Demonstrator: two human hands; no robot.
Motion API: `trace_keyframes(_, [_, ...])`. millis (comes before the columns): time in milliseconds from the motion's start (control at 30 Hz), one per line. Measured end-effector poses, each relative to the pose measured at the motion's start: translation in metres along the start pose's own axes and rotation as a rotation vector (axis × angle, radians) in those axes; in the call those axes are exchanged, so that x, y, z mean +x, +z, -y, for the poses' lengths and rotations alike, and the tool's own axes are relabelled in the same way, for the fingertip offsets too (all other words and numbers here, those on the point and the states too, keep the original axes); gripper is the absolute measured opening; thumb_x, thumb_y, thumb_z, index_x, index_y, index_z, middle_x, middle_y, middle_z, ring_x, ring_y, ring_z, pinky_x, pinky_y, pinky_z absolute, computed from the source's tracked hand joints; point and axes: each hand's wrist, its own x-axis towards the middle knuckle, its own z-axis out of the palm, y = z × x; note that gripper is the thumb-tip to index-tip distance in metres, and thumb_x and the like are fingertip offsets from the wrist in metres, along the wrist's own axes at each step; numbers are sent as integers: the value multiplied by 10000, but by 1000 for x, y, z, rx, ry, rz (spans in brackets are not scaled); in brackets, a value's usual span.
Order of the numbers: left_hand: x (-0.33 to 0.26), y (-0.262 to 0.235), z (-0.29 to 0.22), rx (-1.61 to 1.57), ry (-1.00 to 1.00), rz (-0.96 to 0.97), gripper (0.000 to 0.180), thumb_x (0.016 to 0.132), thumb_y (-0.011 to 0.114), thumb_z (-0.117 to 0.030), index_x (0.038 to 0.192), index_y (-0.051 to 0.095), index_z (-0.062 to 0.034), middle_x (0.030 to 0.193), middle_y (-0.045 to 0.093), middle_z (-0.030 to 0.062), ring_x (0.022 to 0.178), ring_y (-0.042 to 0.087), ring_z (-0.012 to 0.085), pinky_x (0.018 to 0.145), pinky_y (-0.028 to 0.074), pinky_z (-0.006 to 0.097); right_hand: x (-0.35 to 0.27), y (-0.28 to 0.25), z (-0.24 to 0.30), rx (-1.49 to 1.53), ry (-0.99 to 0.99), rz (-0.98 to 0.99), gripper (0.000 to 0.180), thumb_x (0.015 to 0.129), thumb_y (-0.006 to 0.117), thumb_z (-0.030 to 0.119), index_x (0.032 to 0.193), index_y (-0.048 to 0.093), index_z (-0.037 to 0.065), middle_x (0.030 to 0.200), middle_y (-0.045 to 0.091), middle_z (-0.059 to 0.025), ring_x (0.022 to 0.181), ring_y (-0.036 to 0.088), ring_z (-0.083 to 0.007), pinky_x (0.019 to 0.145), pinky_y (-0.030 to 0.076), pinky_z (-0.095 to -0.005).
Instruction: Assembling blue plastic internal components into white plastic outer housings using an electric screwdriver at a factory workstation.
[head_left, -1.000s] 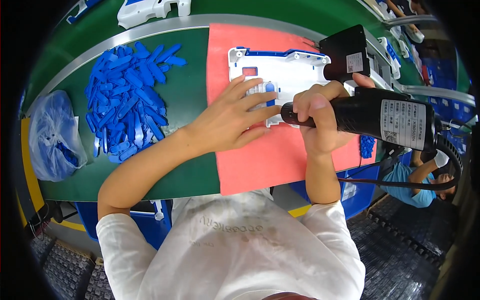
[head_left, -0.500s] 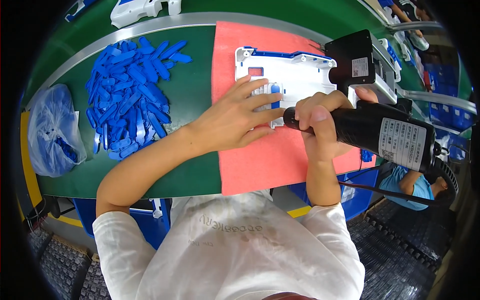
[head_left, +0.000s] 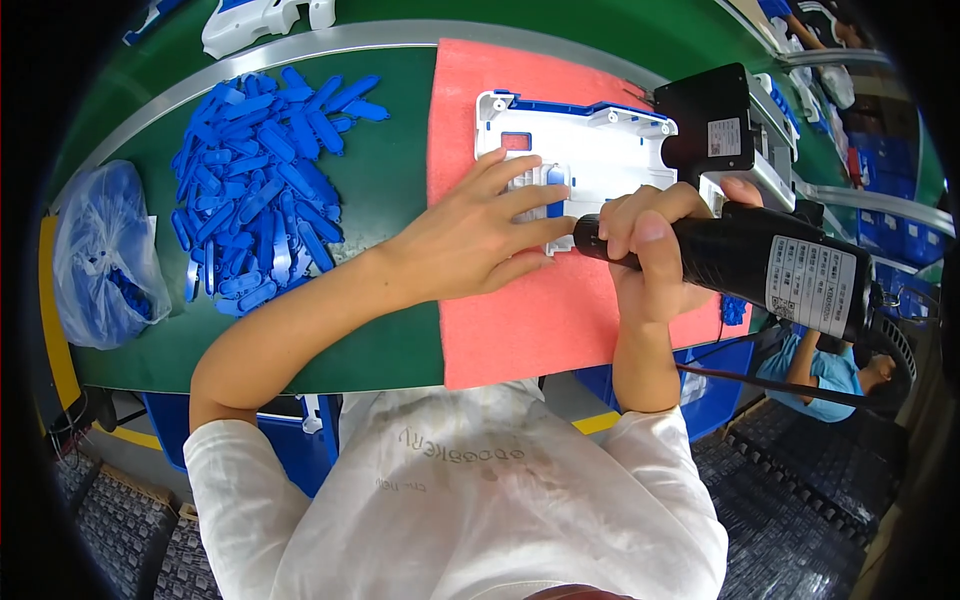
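A white plastic housing [head_left: 615,150] with blue edging lies on the pink mat. My left hand [head_left: 490,220] is spread over its near left part, fingers outstretched and resting by a small blue strip [head_left: 556,188] set in the housing. My right hand [head_left: 655,240] wraps round a black corded power tool [head_left: 740,255] with a white label, held nearly level. Its ribbed dark nose [head_left: 590,236] points left, close to the left fingertips and the housing's near edge. The tool's exact kind cannot be made out, and my hands partly hide the housing.
A pile of blue plastic strips [head_left: 255,190] covers the green bench's left side, beside a clear bag [head_left: 105,260]. A black box-shaped device [head_left: 705,115] stands behind the tool. The tool's cable [head_left: 895,350] loops at right, near another person in blue [head_left: 815,375].
The view has shifted slightly. Both hands keep nearly the same pose over the housing, and the power tool's nose stays beside the left fingertips.
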Motion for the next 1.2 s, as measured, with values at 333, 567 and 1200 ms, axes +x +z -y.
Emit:
trace_keyframes(333, [0, 0, 0, -14, -30, 49, 389, 795, 703, -236, 1154, 633, -104, 1318, 513, 84, 1313, 369, 355, 1087, 304, 548, 1, -4, 0, -36, -23, 40, 569, 830, 599, -59, 1286, 269, 27, 620, 564, -74, 496, 536, -127, 502, 442, -238])
trace_keyframes(567, [0, 1, 0, 10, -6, 11, 355, 805, 695, -250, 1128, 643, -114, 1266, 529, 94, 1255, 406, 343, 1062, 320, 524, 2, -2, -2, -30, -33, 60, 567, 826, 595, -67, 1286, 276, 29, 651, 575, -81, 521, 541, -123, 514, 451, -239])
trace_keyframes(1200, [-1, 1, 2, -24, -45, 43, 470, 737, 750, -207, 1150, 598, -42, 1286, 556, 81, 1310, 396, 349, 1097, 296, 542, -13, -19, -2, -252, -42, 339, 466, 830, 564, -73, 1140, 282, 130, 713, 517, -71, 537, 516, -169, 551, 496, -366])
